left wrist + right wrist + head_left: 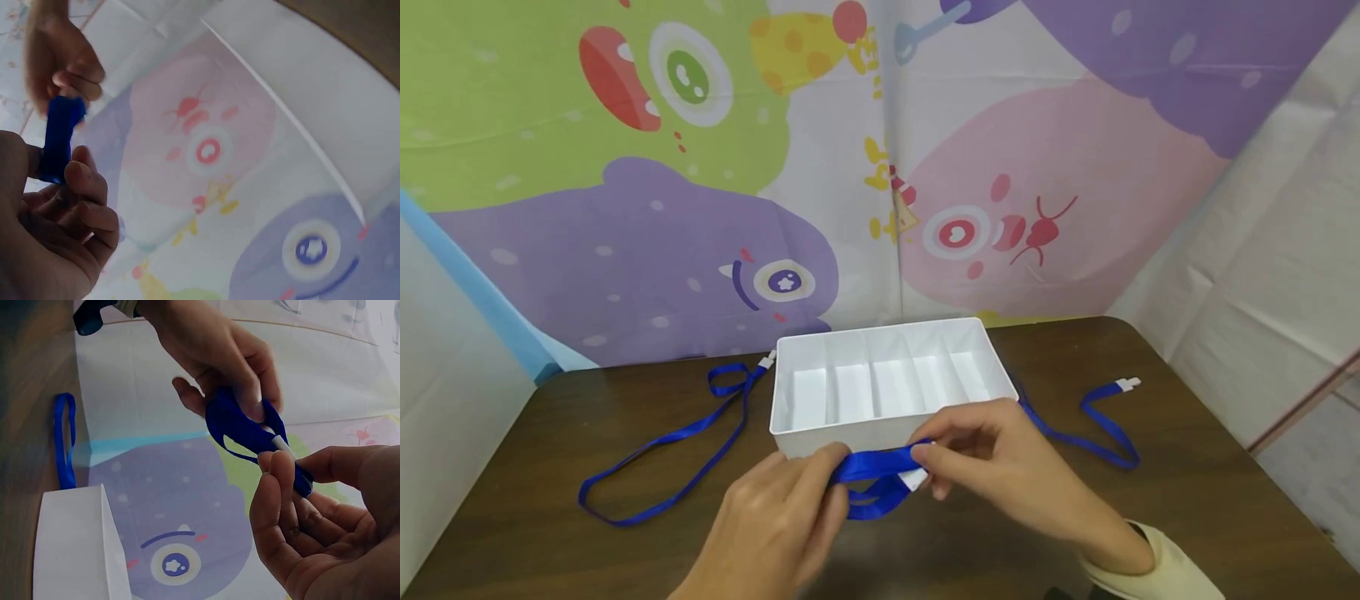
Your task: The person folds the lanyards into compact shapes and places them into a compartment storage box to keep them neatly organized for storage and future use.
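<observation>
Between my two hands is a blue lanyard, folded into flat loops, with a white clip at its right end. My left hand pinches the left end of the folded bundle between thumb and fingers. At the other end, my right hand pinches the lanyard beside the clip. In the right wrist view, the loops of the lanyard hang apart near the left hand, and the white clip lies by the right fingertips. Both hands are raised just in front of a white divided box.
The box has several compartments, with bare floors showing. Left of it, another blue lanyard lies in a long loop on the dark wooden table. To its right lies a further blue lanyard with a white clip. A cartoon-printed cloth hangs behind.
</observation>
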Tool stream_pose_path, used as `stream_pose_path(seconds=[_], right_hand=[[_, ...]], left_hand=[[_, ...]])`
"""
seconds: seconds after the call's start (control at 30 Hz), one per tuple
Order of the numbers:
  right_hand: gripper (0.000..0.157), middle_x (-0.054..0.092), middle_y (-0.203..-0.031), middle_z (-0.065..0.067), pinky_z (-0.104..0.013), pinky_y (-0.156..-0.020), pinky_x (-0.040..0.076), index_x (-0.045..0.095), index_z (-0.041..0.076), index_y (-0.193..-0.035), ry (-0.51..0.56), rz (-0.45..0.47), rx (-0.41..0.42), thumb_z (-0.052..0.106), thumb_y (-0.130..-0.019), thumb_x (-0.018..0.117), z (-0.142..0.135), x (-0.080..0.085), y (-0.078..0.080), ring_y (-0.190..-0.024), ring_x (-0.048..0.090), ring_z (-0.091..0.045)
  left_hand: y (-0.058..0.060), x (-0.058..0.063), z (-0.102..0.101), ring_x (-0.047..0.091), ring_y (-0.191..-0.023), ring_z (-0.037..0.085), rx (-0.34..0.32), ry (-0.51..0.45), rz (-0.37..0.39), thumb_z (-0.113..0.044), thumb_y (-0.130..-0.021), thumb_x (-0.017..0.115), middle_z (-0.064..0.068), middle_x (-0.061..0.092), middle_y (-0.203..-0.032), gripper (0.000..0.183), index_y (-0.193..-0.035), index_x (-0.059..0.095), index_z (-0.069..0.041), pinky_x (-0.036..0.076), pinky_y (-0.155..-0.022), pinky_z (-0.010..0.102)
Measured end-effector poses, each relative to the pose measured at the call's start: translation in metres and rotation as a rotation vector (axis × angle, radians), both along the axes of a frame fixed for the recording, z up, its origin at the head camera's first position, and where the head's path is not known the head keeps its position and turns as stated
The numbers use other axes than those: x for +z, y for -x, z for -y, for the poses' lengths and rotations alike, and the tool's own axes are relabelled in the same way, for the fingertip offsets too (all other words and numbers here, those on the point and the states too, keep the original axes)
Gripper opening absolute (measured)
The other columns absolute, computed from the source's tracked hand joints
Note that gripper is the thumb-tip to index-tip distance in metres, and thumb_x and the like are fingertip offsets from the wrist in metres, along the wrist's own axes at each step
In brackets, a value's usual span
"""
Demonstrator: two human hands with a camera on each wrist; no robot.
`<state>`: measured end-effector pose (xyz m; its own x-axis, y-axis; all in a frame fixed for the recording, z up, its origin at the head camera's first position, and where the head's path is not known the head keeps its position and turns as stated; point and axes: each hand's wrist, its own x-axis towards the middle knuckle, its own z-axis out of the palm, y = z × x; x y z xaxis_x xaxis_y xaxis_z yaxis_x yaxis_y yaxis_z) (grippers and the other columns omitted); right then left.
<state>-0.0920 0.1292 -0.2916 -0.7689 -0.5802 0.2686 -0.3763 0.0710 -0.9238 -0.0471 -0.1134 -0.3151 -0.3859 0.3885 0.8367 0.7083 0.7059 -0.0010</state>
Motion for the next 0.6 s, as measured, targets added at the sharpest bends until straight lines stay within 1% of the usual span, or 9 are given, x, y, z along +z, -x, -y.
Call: stream_pose_path(seconds=[0.07,0.13,0.17,0.23,0.3,0.4,0.47,0.53,0.6], right_hand=[[0.007,0.068,-0.071,-0.005,-0.033,-0.061,0.056,0.073,0.01,-0.097,-0.009,0.002,-0.019,0.011,-0.096,0.067,0.0003,-0.0002,0.0004,-0.061,0.067,-0.023],[0.006,0.068,-0.071,-0.006,-0.032,-0.061,0.056,0.073,0.009,-0.096,-0.017,0.006,-0.043,0.011,-0.095,0.067,0.0004,-0.0003,0.0014,-0.061,0.067,-0.024],[0.006,0.068,-0.071,-0.007,-0.032,-0.062,0.056,0.073,0.009,-0.096,-0.021,0.013,-0.056,0.011,-0.095,0.067,0.0005,-0.0003,0.0019,-0.061,0.067,-0.024],[0.006,0.068,-0.071,-0.007,-0.033,-0.063,0.056,0.073,0.008,-0.095,-0.025,0.021,-0.069,0.011,-0.095,0.068,0.0006,-0.0005,0.0032,-0.06,0.067,-0.023],[0.007,0.068,-0.071,-0.007,-0.032,-0.063,0.056,0.073,0.007,-0.095,-0.029,0.024,-0.077,0.011,-0.095,0.068,0.0009,-0.001,0.0043,-0.06,0.067,-0.024],[0.007,0.068,-0.071,-0.005,-0.031,-0.061,0.055,0.073,0.006,-0.095,-0.029,0.021,-0.081,0.01,-0.094,0.068,0.002,-0.0029,0.0061,-0.059,0.066,-0.022],[0.007,0.068,-0.071,-0.004,-0.031,-0.06,0.055,0.073,0.006,-0.095,-0.036,0.022,-0.08,0.011,-0.094,0.068,0.0029,-0.0045,0.007,-0.059,0.066,-0.021],[0.007,0.068,-0.072,-0.006,-0.032,-0.06,0.056,0.073,0.006,-0.094,-0.045,0.028,-0.078,0.011,-0.094,0.069,0.0036,-0.0059,0.0077,-0.06,0.067,-0.019],[0.008,0.068,-0.072,-0.006,-0.032,-0.061,0.056,0.073,0.006,-0.094,-0.062,0.034,-0.081,0.012,-0.094,0.069,0.0043,-0.0068,0.0081,-0.06,0.067,-0.019]], left_hand=[[-0.0021,-0.0023,-0.0008,0.044,-0.053,0.003,-0.018,-0.021,0.091,-0.021,-0.1,0.046,-0.008,0.055,-0.064,0.022,-0.096,0.063,-0.006,0.036,-0.049,0.017],[-0.0037,-0.0036,-0.0011,0.04,-0.054,-0.002,-0.011,-0.043,0.177,-0.019,-0.093,0.057,-0.014,0.051,-0.062,0.009,-0.093,0.061,-0.011,0.033,-0.049,0.013],[-0.0041,-0.0042,-0.0008,0.038,-0.055,-0.004,0.001,-0.048,0.209,-0.018,-0.089,0.061,-0.016,0.049,-0.062,0.005,-0.092,0.06,-0.014,0.032,-0.049,0.011],[-0.0041,-0.0051,0.0005,0.037,-0.056,-0.006,0.022,-0.056,0.256,-0.017,-0.081,0.067,-0.019,0.047,-0.061,0.012,-0.088,0.057,-0.016,0.031,-0.05,0.01],[-0.0028,-0.0063,0.0019,0.035,-0.055,-0.008,0.016,-0.066,0.279,-0.022,-0.09,0.066,-0.02,0.044,-0.061,0.014,-0.083,0.054,-0.018,0.029,-0.049,0.009],[-0.0008,-0.0077,0.0028,0.032,-0.054,-0.01,-0.04,-0.103,0.33,-0.024,-0.096,0.065,-0.02,0.039,-0.061,0.026,-0.076,0.05,-0.02,0.025,-0.048,0.006],[-0.0003,-0.0076,0.002,0.033,-0.053,-0.011,-0.097,-0.151,0.384,-0.023,-0.097,0.067,-0.019,0.039,-0.062,0.026,-0.076,0.051,-0.021,0.026,-0.047,0.005],[-0.001,-0.0054,0.001,0.034,-0.053,-0.009,-0.144,-0.206,0.468,-0.016,-0.091,0.073,-0.019,0.041,-0.065,0.024,-0.078,0.054,-0.022,0.028,-0.046,0.006],[-0.0017,-0.0023,0.0008,0.042,-0.056,-0.006,-0.222,-0.273,0.573,-0.014,-0.091,0.073,-0.017,0.05,-0.07,0.017,-0.084,0.059,-0.022,0.037,-0.049,0.01]])
